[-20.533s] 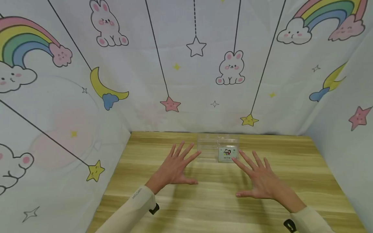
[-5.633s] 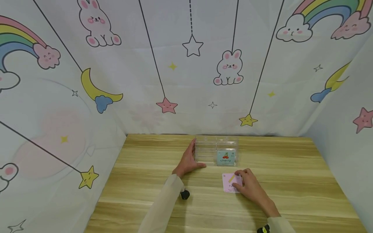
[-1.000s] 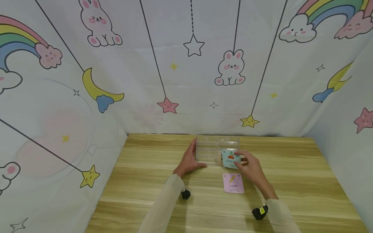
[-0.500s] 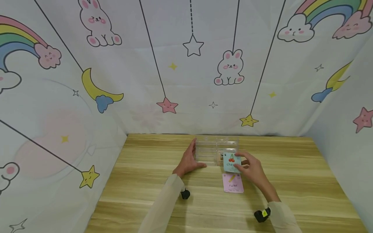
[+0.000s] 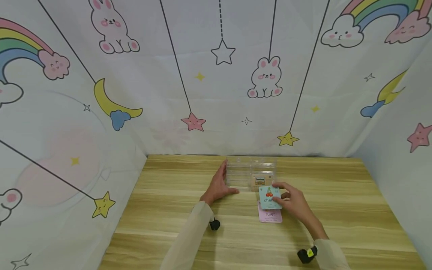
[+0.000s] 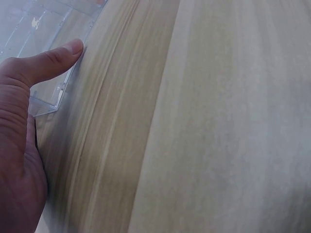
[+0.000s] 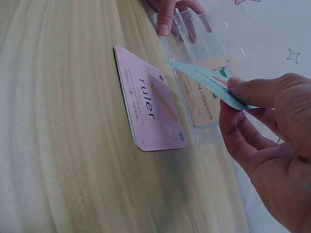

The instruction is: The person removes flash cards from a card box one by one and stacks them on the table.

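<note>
My right hand [image 5: 294,200] pinches a light-green cherry card [image 5: 264,204] between thumb and fingers. The card is tilted above a pink ruler card [image 7: 146,102], which tops a thin stack lying on the table. Behind it stands a clear plastic box [image 5: 238,173] with compartments. A peach classroom card [image 5: 260,180] shows in its front right compartment; in the right wrist view the words "the classroom" can be read. My left hand [image 5: 217,187] holds the box's left end, thumb [image 6: 60,58] along the front edge, other fingers at the side.
The wood-grain table [image 5: 162,225] runs back to a white cloth [image 5: 219,90] printed with rabbits, stars and rainbows, which also hangs on both sides. A small black device [image 5: 306,255] sits at my right wrist, another black device [image 5: 214,225] at my left.
Since the first frame, the ruler card has come onto the table. Over the last second the cherry card has moved out of the box toward me, uncovering the classroom card. My left hand stays put.
</note>
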A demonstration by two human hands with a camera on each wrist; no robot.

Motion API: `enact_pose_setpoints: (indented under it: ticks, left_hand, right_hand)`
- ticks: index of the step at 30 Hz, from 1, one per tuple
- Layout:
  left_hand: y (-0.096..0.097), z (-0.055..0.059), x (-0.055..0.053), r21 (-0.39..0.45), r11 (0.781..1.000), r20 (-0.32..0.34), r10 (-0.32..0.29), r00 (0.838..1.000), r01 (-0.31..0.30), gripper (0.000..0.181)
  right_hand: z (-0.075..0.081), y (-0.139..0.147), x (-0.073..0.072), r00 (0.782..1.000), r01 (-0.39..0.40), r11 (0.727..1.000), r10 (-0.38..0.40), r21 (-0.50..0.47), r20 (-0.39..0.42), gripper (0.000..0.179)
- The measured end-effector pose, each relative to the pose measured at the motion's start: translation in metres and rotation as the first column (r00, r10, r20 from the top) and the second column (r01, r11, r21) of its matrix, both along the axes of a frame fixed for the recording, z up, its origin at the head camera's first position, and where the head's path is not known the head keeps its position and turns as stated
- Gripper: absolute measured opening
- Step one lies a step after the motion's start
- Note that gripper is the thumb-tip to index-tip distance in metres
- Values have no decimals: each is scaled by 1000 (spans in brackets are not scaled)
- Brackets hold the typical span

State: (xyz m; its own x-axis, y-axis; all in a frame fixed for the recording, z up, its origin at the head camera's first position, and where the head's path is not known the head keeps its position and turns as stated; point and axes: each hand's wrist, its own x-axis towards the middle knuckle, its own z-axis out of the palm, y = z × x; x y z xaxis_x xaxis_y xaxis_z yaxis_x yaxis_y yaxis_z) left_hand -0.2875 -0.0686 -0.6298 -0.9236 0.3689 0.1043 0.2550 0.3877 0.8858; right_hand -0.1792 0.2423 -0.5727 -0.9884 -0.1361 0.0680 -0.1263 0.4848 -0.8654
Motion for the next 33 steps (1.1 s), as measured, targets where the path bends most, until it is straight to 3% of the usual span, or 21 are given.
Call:
enact_pose_setpoints:
  ticks: [22, 33]
  left_hand:
    - [2, 4, 2, -22, 1000, -15, 8, 1000, -8, 135]
    - [1, 1, 0, -23, 1000, -36, 4, 999, -5, 134]
  right_hand:
    - [-21, 2, 15, 983, 8, 1000, -9, 6, 181, 45]
    - [-25, 0, 16, 993, -37, 998, 30, 55, 117, 45]
